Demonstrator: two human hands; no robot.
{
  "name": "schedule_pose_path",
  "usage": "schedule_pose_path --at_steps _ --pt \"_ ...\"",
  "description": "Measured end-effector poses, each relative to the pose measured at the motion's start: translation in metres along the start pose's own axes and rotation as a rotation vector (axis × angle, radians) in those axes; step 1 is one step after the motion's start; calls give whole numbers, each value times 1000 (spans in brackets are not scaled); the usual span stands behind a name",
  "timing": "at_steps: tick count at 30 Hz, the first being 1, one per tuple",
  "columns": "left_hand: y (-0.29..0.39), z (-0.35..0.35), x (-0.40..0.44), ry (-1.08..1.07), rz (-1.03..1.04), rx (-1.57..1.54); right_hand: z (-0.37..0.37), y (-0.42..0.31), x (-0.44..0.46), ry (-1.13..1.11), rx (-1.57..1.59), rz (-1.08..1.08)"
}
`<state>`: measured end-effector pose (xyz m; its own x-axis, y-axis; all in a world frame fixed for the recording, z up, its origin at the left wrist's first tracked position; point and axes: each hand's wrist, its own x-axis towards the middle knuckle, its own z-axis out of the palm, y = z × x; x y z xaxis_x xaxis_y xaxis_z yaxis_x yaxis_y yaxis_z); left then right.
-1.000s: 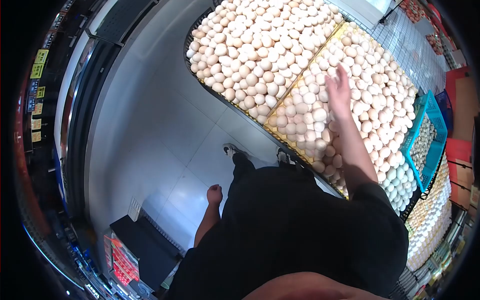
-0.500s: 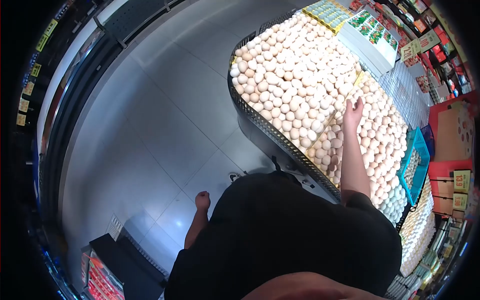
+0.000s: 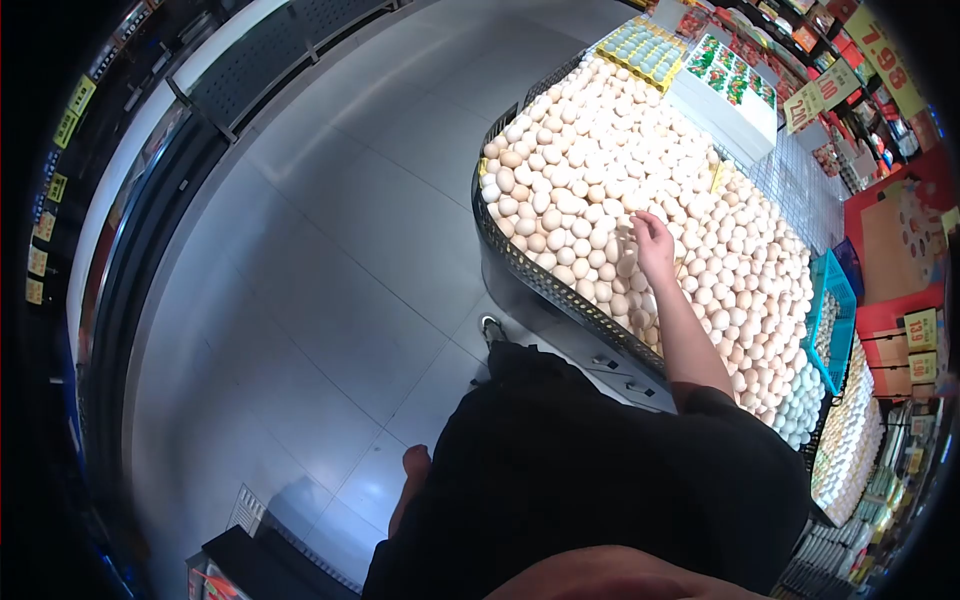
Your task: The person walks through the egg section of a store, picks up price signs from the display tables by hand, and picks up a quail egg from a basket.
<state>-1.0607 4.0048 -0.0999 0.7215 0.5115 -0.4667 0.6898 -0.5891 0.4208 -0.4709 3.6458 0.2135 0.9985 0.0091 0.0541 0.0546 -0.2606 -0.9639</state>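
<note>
Above a wide heap of brown and cream eggs is my right hand, its fingers a little curved and apart, with nothing seen in it. Its shadow falls on the eggs just left of it; whether the fingertips touch an egg I cannot tell. My left hand hangs low at my side over the floor, away from the eggs. Its fingers look curled in, with nothing visible in them. A black perforated rim borders the heap. Pale green-blue eggs lie at the near right end.
A yellow tray of bluish eggs and a white box stand at the far end. A teal basket sits on the right. Grey tiled floor runs along the left, beside a long display case. Price signs hang over the shelves.
My right hand has moved left across the eggs, toward the middle of the heap. My left hand sits lower. The view has shifted, and a shoe shows more clearly beside the stand.
</note>
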Motion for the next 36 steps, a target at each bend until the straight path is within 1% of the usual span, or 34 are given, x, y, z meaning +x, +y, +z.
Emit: schedule_pose_path --at_steps 1,2,4,7,10,11,12,13,14,16,17,18,19,20,21,23,24,26,27,29,30,31,33,35,36 --pt "-6 6 -2 66 109 -32 7 1 6 22 24 -11" --pt "-9 12 -1 -7 92 60 13 2 12 47 48 -22" --pt "-14 13 11 -90 8 69 25 -4 22 85 99 -38" --pt "-14 -1 45 -125 -48 58 43 -2 47 100 108 -27" --pt "-20 -29 89 -113 -46 77 55 2 90 182 160 -42" --pt "-22 -43 105 -101 -29 86 61 7 107 208 189 -38" --pt "-26 -57 122 -82 -7 103 66 -8 119 243 215 -19" --pt "-31 -72 137 -71 25 119 73 -22 128 284 305 27" --pt "-35 -90 156 -55 59 144 79 -20 146 318 321 30" --pt "-42 -121 196 -16 181 210 93 -22 180 377 390 45" --pt "-47 -136 215 2 248 252 103 -28 192 367 404 49" --pt "-51 -150 234 45 245 224 114 -33 204 360 417 51" --pt "-45 -166 255 87 210 156 124 -35 218 354 430 50" --pt "-35 -179 272 133 26 -106 135 -32 233 330 461 43" --pt "-12 -199 287 225 -140 -381 147 -33 246 304 490 38" --pt "32 -236 317 149 -305 -570 167 -34 264 300 334 39" --pt "52 -250 335 117 -381 -674 176 -36 270 288 342 26" --pt "118 -292 355 115 -361 -521 191 -36 285 273 342 19" --pt "137 -306 363 112 -350 -442 198 -32 290 273 335 34" --pt "135 -314 390 96 -281 -398 209 -28 295 295 322 68" --pt "125 -316 405 85 -246 -376 214 -30 295 314 317 85" --pt "114 -319 422 72 -198 -262 219 -31 295 335 311 100" --pt "61 -314 462 43 -94 -36 224 -29 294 381 289 118" --pt "4 -304 512 -92 -109 62 230 -38 288 430 272 113" --pt "-14 -310 539 -158 -111 112 235 -48 281 468 254 113"
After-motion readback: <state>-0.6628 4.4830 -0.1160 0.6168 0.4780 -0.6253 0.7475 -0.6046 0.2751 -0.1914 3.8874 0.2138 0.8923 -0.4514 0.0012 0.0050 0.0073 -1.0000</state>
